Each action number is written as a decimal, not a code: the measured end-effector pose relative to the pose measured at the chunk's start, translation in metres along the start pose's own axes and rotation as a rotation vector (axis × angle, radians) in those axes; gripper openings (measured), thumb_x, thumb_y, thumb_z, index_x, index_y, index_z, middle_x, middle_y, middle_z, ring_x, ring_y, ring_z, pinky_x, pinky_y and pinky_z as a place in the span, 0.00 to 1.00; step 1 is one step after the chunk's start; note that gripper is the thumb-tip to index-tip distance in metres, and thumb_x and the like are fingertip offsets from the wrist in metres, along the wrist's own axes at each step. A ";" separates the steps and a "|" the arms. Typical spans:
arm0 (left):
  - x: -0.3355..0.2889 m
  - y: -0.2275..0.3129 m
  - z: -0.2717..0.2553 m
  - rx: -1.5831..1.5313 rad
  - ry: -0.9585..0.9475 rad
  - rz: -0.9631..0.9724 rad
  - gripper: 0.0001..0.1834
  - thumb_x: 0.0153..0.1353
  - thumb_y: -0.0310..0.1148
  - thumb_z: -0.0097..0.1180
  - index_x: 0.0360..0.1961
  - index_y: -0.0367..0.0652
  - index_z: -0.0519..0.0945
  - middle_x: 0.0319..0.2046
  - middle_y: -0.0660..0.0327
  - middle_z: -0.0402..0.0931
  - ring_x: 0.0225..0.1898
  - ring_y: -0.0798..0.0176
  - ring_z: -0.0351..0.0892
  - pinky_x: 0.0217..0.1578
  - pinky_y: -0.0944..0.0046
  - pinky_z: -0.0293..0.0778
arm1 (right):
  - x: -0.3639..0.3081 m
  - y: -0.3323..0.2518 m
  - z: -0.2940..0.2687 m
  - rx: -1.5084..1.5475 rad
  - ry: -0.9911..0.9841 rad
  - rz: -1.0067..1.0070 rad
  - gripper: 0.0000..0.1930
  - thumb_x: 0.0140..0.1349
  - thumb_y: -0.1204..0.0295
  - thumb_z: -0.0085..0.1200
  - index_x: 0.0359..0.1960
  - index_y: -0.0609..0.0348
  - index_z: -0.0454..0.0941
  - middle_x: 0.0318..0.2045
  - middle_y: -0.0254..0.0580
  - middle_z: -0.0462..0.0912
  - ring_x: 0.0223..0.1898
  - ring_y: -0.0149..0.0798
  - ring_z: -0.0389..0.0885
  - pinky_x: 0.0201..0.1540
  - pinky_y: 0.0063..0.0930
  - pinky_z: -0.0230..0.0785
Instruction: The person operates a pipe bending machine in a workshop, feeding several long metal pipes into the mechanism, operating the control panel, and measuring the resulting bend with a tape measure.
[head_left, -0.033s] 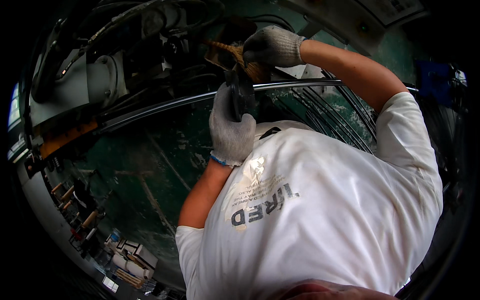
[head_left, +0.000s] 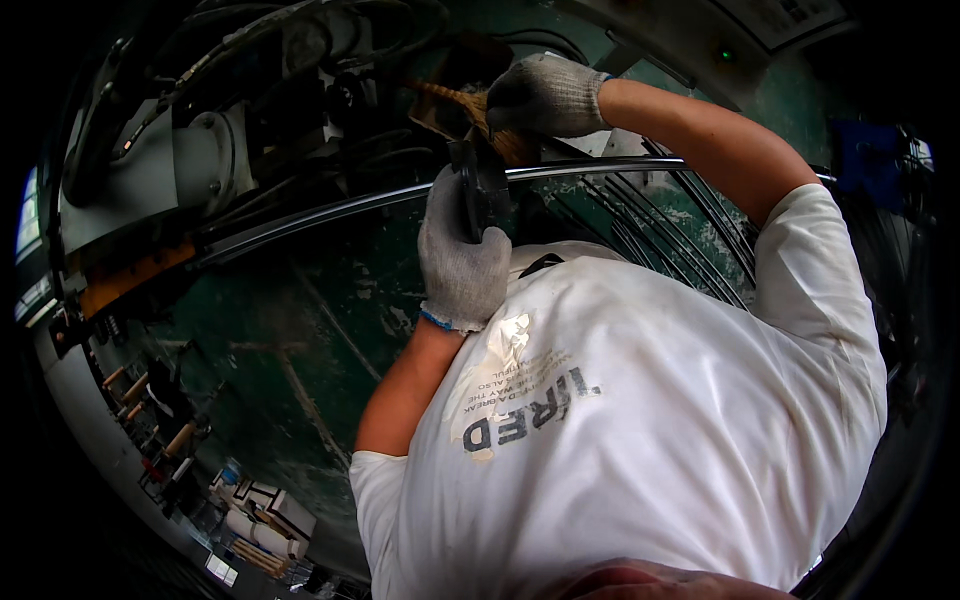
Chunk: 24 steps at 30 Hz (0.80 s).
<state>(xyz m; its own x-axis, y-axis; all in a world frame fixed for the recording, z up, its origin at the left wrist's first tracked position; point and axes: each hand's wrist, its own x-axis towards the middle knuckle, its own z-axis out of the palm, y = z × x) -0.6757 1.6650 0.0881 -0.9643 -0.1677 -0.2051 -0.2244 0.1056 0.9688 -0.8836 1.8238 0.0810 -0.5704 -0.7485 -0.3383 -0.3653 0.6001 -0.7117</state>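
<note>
My left hand (head_left: 465, 262), in a grey knitted glove with a blue cuff edge, is closed round a dark, flat-sided block-like piece (head_left: 487, 190). This piece sits at a long shiny metal rod (head_left: 370, 200) and covers part of it. Farther off and to the right, my gloved right hand (head_left: 553, 95) has its fingers curled downward. What lies between those fingers is hidden. Beside and partly under them is a small straw brush (head_left: 510, 143), its narrow end pointing left.
Several thin dark rods (head_left: 660, 235) lie below the shiny rod at right. Machinery with a round flange (head_left: 210, 160) and hoses stands at far left, near an orange bar (head_left: 135, 275). Wooden-handled tools (head_left: 180, 438) and a white box (head_left: 285, 510) are at lower left.
</note>
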 end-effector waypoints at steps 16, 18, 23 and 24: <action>0.001 0.003 0.004 -0.046 0.029 0.044 0.37 0.51 0.19 0.48 0.67 0.31 0.72 0.55 0.56 0.79 0.56 0.64 0.76 0.60 0.66 0.72 | 0.024 -0.039 0.016 -0.409 -0.257 0.117 0.15 0.66 0.64 0.64 0.48 0.59 0.89 0.36 0.50 0.90 0.37 0.47 0.90 0.40 0.39 0.82; 0.002 0.002 0.004 -0.014 0.024 0.031 0.36 0.51 0.19 0.48 0.67 0.31 0.73 0.54 0.55 0.79 0.55 0.64 0.76 0.60 0.65 0.72 | 0.025 -0.046 0.017 -0.410 -0.258 0.149 0.15 0.66 0.65 0.63 0.49 0.59 0.89 0.36 0.51 0.90 0.37 0.47 0.90 0.40 0.40 0.82; 0.001 0.001 0.006 -0.125 0.031 0.041 0.36 0.51 0.19 0.47 0.66 0.32 0.73 0.54 0.54 0.78 0.55 0.62 0.76 0.61 0.64 0.71 | 0.011 -0.054 0.019 -0.487 -0.232 0.033 0.13 0.69 0.65 0.56 0.47 0.54 0.89 0.43 0.53 0.90 0.45 0.52 0.90 0.48 0.45 0.82; 0.002 0.001 0.005 -0.112 0.025 0.048 0.36 0.51 0.19 0.47 0.66 0.31 0.73 0.55 0.54 0.78 0.56 0.62 0.76 0.61 0.64 0.71 | 0.009 -0.043 0.022 -0.524 -0.218 -0.023 0.12 0.70 0.65 0.56 0.47 0.53 0.89 0.43 0.52 0.90 0.45 0.53 0.89 0.48 0.45 0.81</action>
<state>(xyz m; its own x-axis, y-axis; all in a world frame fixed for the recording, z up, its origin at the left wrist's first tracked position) -0.6783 1.6700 0.0877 -0.9694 -0.1892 -0.1564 -0.1601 0.0043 0.9871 -0.8570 1.7849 0.0944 -0.4131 -0.7706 -0.4852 -0.7240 0.6011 -0.3383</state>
